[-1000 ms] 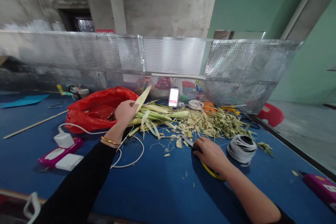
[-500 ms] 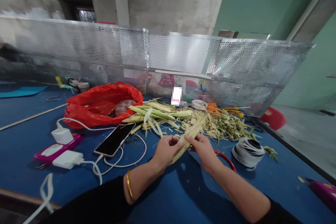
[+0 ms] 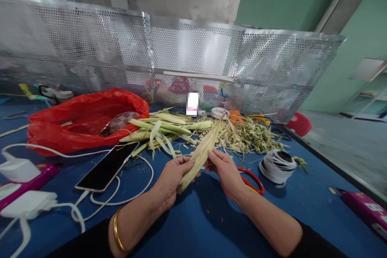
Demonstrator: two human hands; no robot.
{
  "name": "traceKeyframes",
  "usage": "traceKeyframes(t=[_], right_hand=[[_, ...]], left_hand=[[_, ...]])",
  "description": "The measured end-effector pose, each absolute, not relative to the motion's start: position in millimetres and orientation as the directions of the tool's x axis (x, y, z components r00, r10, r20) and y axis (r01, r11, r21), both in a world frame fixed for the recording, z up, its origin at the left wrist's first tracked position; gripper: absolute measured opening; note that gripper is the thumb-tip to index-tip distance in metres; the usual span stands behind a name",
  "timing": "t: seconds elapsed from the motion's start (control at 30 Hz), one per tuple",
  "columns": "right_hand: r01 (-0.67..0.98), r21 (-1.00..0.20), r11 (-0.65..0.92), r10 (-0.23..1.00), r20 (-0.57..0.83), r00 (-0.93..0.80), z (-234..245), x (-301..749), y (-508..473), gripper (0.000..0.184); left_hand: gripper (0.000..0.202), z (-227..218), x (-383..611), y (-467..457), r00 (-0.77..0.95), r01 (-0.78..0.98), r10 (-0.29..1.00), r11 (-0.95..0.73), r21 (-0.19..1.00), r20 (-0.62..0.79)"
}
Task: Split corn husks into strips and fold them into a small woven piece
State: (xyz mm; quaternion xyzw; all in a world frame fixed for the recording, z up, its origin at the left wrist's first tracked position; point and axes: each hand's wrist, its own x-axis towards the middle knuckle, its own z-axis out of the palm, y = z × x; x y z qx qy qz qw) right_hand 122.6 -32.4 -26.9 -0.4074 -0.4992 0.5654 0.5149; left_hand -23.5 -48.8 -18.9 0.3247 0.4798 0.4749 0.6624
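A pale yellow corn husk (image 3: pixel 201 153) slants upward between my hands, its narrow tip pointing away from me. My left hand (image 3: pixel 173 175) pinches its lower part between thumb and fingers. On the other side, my right hand (image 3: pixel 222 169) grips the husk's right edge near the middle. Beyond it lie a heap of long green-yellow husks (image 3: pixel 169 127) and a pile of dry plant bits (image 3: pixel 256 135). Red-handled scissors (image 3: pixel 254 179), partly hidden by my right wrist, rest on the blue table (image 3: pixel 205 229).
A red plastic bag (image 3: pixel 75 125) stands open at left, near a phone (image 3: pixel 107 167) with a white charging cable. Purple power strips (image 3: pixel 39 181) lie at far left and right. A spool of white twine (image 3: pixel 277 167) is on the right. A perforated metal screen (image 3: pixel 190 52) runs behind.
The husk has been turned more upright and shows a broader face. Both hands still hold it. The view has shifted right and down.
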Motion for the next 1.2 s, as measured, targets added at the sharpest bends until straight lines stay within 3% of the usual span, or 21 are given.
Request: traceKeyframes(t=[0.2,0.47,0.73,0.97,1.2], right_hand=[[-0.188,-0.982,0.028,0.987,0.057,-0.15,-23.4,122.4,-32.9,0.028],[-0.112,-0.993,0.028,0.988,0.045,-0.15,-18.3,121.6,-36.7,0.022],[-0.038,-0.999,0.009,0.991,0.014,-0.13,-19.4,124.0,-37.2,0.016],[-0.067,-0.998,-0.018,0.994,-0.01,-0.11,-19.7,124.0,-38.2,0.014],[-0.039,-0.998,-0.048,0.997,-0.046,-0.054,-17.8,123.2,-38.4,0.018]], left_hand=[[0.004,-18.0,-24.1,-46.7,0.082,-0.348,0.918,0.39,0.853,-0.387],[0.015,-17.0,-24.3,-47.9,0.144,-0.323,0.908,0.418,0.849,-0.393],[0.015,-21.3,-24.1,-49.2,0.068,-0.233,0.958,0.288,0.929,-0.28],[0.012,-18.1,-22.8,-49.1,0.123,-0.281,0.914,0.406,0.869,-0.388],[0.017,-22.2,-24.7,-50.2,0.063,-0.166,0.963,0.267,0.949,-0.26]])
